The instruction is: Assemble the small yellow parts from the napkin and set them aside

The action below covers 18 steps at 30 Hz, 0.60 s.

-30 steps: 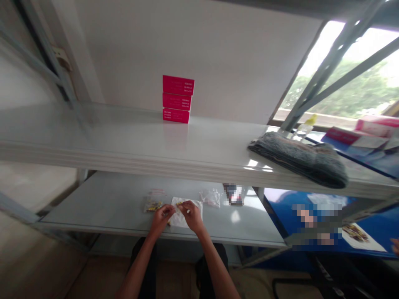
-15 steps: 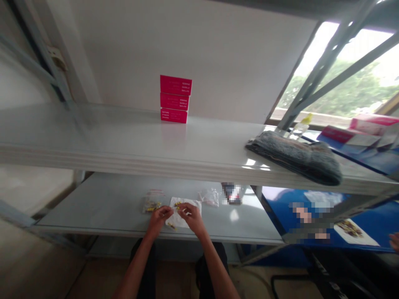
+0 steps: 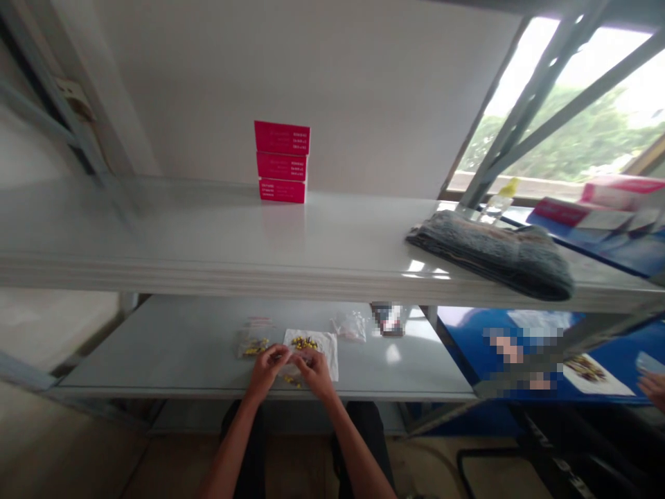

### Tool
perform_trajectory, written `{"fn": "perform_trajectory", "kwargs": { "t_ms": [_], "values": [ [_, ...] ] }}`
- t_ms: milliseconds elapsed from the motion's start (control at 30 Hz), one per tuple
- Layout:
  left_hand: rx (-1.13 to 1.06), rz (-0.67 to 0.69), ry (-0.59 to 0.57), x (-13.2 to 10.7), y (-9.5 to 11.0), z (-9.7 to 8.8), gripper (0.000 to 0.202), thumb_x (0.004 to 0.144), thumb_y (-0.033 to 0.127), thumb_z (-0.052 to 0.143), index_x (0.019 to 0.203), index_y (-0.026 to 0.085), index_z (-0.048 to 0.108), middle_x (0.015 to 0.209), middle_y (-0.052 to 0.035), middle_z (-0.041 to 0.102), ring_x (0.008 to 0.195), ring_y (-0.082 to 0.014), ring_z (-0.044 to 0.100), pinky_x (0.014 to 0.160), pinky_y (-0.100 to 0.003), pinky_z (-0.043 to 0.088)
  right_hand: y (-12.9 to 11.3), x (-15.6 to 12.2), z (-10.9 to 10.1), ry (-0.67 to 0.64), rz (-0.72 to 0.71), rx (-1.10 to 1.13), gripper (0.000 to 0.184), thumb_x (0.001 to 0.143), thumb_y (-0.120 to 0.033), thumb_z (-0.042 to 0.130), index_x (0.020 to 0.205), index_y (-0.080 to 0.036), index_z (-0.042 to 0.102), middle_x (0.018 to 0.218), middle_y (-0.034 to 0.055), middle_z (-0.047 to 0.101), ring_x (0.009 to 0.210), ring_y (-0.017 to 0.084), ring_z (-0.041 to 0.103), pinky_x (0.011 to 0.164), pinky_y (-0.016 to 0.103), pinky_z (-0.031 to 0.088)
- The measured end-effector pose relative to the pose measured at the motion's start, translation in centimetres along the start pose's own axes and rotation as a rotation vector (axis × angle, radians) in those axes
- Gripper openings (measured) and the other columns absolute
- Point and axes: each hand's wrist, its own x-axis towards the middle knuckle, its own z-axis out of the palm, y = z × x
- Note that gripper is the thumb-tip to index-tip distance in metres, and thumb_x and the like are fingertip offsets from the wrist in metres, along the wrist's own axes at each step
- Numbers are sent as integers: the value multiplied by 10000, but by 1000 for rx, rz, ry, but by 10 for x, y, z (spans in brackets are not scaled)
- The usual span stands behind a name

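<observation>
Low over the lower shelf, my left hand (image 3: 267,367) and my right hand (image 3: 313,371) are close together, fingers pinched. Between them they grip what looks like the top edge of a small clear plastic bag (image 3: 289,371), with small yellow and dark pieces (image 3: 292,381) showing below my fingertips. Just behind my hands lies a white sheet (image 3: 328,346) bearing a pile of small yellow-and-dark pieces (image 3: 304,343). To the left of my left hand is a clear zip bag (image 3: 254,339) with similar pieces in it.
Another clear bag (image 3: 350,326) and a pixelated item (image 3: 388,320) lie to the right. The upper shelf (image 3: 208,239) overhangs, carrying stacked pink boxes (image 3: 283,166) and a folded grey cloth (image 3: 493,249). At far right, a co-worker's hand (image 3: 653,384) is over a blue table (image 3: 524,357).
My right hand has left the pile on the white sheet and come down and toward my left hand, at the bag's edge. The co-worker's hand has come further into view, with clear plastic.
</observation>
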Motion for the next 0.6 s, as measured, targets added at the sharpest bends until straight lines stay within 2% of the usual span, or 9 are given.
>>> {"fn": "perform_trajectory", "kwargs": {
  "t_ms": [300, 467, 600],
  "values": [
    [27, 15, -66, -3, 0, 0, 259, 793, 442, 715, 836, 187, 737, 851, -47, 734, 813, -211, 672, 754, -276, 509, 4, -2, -4, -17, 47, 36, 320, 923, -467, 598, 872, -174, 718, 801, 52, 720, 728, 185, 653, 691, 268, 512],
    [79, 7, -63, -3, 0, 0, 279, 797, 460, 710, 779, 182, 732, 757, -26, 707, 736, -195, 639, 689, -254, 471, 3, -2, -4, -20, 40, 59, 304, 910, -461, 616, 840, -181, 708, 822, 58, 718, 790, 202, 669, 726, 279, 519],
    [93, 8, -78, -3, 1, 0, 293, 799, 466, 703, 771, 177, 732, 759, -29, 705, 743, -198, 631, 698, -253, 462, 0, -2, -4, -13, 45, 94, 300, 909, -457, 622, 839, -178, 707, 815, 59, 712, 782, 198, 664, 726, 279, 514]
  ]
}}
